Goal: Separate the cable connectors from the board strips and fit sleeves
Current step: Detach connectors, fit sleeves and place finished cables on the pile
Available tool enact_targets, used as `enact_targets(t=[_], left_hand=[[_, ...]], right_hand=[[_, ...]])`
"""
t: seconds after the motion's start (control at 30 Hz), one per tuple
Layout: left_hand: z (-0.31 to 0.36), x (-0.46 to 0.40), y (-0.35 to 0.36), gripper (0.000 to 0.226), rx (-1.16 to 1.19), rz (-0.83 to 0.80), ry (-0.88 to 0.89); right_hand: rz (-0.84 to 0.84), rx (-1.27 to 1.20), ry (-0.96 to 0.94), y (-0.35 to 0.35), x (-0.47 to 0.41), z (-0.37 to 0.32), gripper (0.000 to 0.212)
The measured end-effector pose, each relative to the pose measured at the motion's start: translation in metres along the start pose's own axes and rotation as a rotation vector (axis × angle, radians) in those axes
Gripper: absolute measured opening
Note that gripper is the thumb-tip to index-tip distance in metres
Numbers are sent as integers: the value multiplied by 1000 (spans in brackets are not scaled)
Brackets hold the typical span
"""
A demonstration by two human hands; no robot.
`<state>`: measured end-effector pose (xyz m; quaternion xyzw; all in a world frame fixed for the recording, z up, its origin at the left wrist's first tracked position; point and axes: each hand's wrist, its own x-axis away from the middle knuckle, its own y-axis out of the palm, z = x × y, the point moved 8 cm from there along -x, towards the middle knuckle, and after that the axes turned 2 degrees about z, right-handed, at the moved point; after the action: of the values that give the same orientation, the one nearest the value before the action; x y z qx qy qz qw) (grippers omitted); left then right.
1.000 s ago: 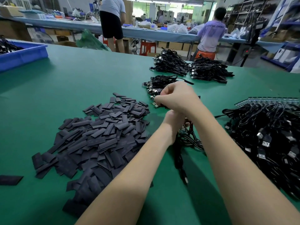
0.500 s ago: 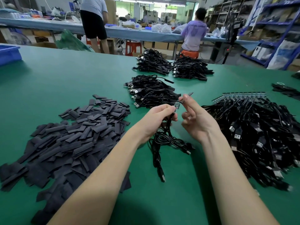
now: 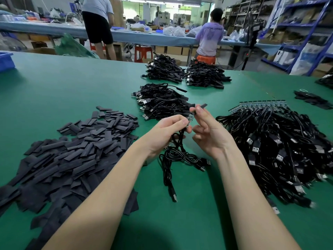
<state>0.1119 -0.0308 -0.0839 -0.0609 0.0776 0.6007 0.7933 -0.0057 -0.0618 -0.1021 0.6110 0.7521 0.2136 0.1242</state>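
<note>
Green bench [image 3: 54, 91]; left hand [image 3: 167, 130] pinches connector board [image 3: 189, 120] at fingertips, cable [image 3: 173, 159] dangling below. Right hand [image 3: 209, 134] pinches sleeve [image 3: 202, 106] just above, apparently flattened; mouth may snag board's corner

2 hands [image 3: 167, 132], 3 cable bundles [image 3: 160, 103], 2 people [image 3: 210, 33]

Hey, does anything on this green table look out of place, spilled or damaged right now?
Nothing stands out. The sleeves lie in a loose heap on the left, cable bundles are piled beyond the hands, and cables on their board strip sit at right. The left hand holds a small board, the right hand a sleeve.
</note>
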Motion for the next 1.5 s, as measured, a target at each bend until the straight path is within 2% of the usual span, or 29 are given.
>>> enact_targets(t=[0.1,0.27,0.4,0.53,0.67,0.83,1.0,1.1,1.17,1.27,1.37,1.47,1.5], left_hand=[[6,1,-1,24,-71,-64,31],[7,3,-1,27,-117,-145,31],[5,5,-3,26,-78,-185,6],[4,6,-4,22,-67,-251,-17],[5,7,-6,22,-120,-250,-5],[6,6,-4,22,-119,-247,20],[6,7,-3,20,-57,-285,12],[4,9,-2,17,-49,-328,5],[4,9,-1,22,-56,-347,11],[2,7,-6,38,-76,-297,-11],[-2,1,-14,27,-173,-153,-36],[-5,-6,-20,8,-116,-17,-30],[-5,-8,-22,11,-118,30,-8]], right_hand=[[-81,18,15,1,4,-3,11],[-180,-5,-5,5,6,-5,38],[-234,12,10,6,9,-5,48],[-246,112,11,2,9,-9,48],[-242,136,-29,2,9,-12,47],[-206,163,-101,5,9,-16,26],[-258,157,-109,8,12,-13,43],[-278,129,-91,11,12,-9,37],[-293,146,-81,13,11,-7,41],[-273,222,-74,14,9,-4,37],[-150,207,-77,5,7,-5,22],[-14,173,-95,-7,5,-6,23],[22,158,-99,-10,4,-6,24]])
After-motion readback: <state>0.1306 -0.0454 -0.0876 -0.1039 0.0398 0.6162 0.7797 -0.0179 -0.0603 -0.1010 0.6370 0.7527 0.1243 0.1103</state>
